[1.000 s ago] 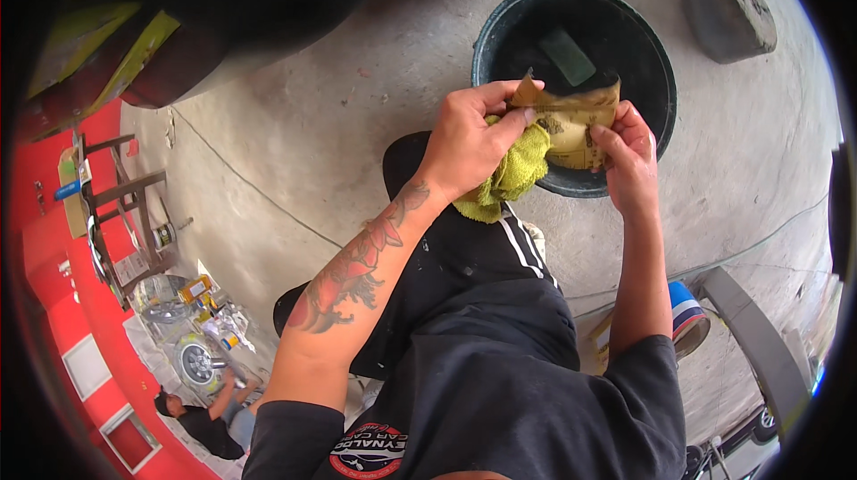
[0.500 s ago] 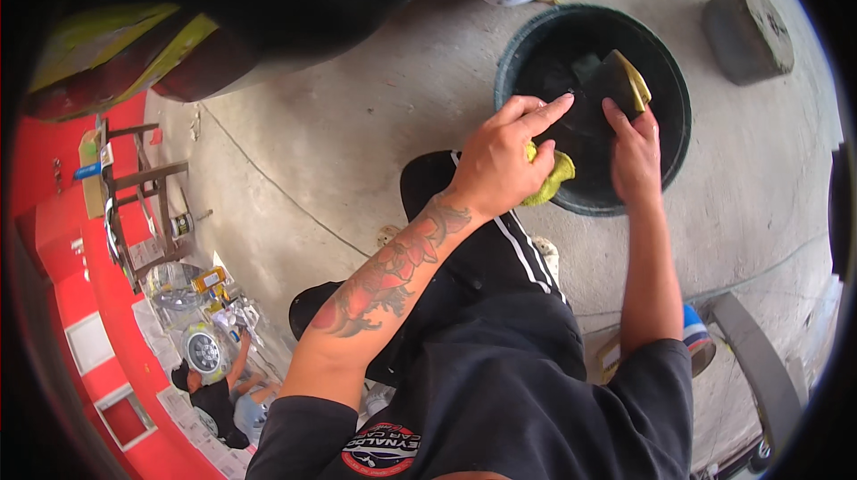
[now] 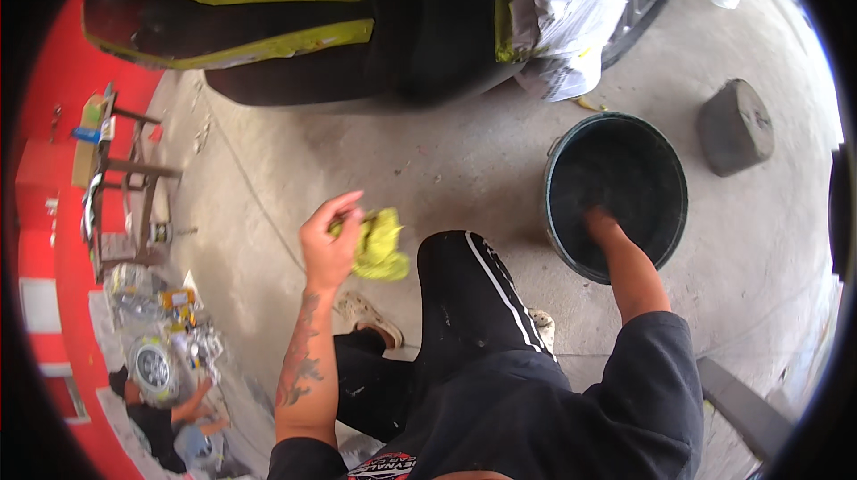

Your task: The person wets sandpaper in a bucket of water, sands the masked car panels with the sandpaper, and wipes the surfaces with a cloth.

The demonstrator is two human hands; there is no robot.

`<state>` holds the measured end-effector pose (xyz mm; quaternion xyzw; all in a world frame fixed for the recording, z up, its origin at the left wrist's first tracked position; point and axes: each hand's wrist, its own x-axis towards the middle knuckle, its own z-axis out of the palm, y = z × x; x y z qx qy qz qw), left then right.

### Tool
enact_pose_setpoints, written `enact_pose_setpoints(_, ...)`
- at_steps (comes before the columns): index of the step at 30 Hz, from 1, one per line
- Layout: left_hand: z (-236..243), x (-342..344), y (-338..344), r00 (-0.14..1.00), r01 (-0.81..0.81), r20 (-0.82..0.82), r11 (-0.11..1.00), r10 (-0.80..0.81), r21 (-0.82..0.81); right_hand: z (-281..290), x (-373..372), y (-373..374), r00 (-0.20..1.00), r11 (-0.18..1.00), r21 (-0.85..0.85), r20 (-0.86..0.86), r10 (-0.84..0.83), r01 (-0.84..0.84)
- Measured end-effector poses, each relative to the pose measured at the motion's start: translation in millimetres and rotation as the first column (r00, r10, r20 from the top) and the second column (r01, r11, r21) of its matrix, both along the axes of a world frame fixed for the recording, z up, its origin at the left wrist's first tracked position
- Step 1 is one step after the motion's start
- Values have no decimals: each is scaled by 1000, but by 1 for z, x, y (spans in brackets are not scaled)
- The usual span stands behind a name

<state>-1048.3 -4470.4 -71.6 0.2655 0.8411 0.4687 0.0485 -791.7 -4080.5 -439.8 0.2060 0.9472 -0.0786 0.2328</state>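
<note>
Pinching one yellow-green cloth [image 3: 382, 250], the left hand [image 3: 328, 242] hangs over concrete floor [image 3: 455, 177], well left of one round dark tub [image 3: 656, 163]. The right hand [image 3: 601, 221] is inside the tub; its grip cannot be told, other contents too dark to read. One grey block [image 3: 736, 128]: apart, right of the tub.

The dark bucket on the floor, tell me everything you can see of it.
The dark bucket is round and open-topped, blackish inside with a slightly greenish rim, and looks like plastic. It stands upright on the grey concrete floor, to the left of a grey block and apart from it. The right hand reaches down inside, its fingertips lost in the dark. Whether the right forearm touches the near rim, and what lies at the bottom, I can't tell.
</note>
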Motion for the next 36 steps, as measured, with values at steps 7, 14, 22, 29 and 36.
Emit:
enact_pose_setpoints(7,-62,-102,-95,969,46,248,986,-5,-160,212,-1,-37,359,457,-184,-398,-844,870)
enact_pose_setpoints(14,-120,-254,-130,972,202,157,958,-172,-201,247,3,-127,-526,35,-863,-338,-780,504)
enact_pose_setpoints(22,-125,-347,-213,992,121,24,905,-122,-408,272,-75,-204,-762,-99,-995,54,-645,14)
enact_pose_setpoints(29,-172,-306,-259,939,342,190,725,-286,-598,361,-237,-166,-535,647,-727,-650,-541,230)
enact_pose_setpoints(36,-191,-279,-300,962,272,200,751,-188,-602,418,-331,-196,-488,619,-664,-740,-463,420)
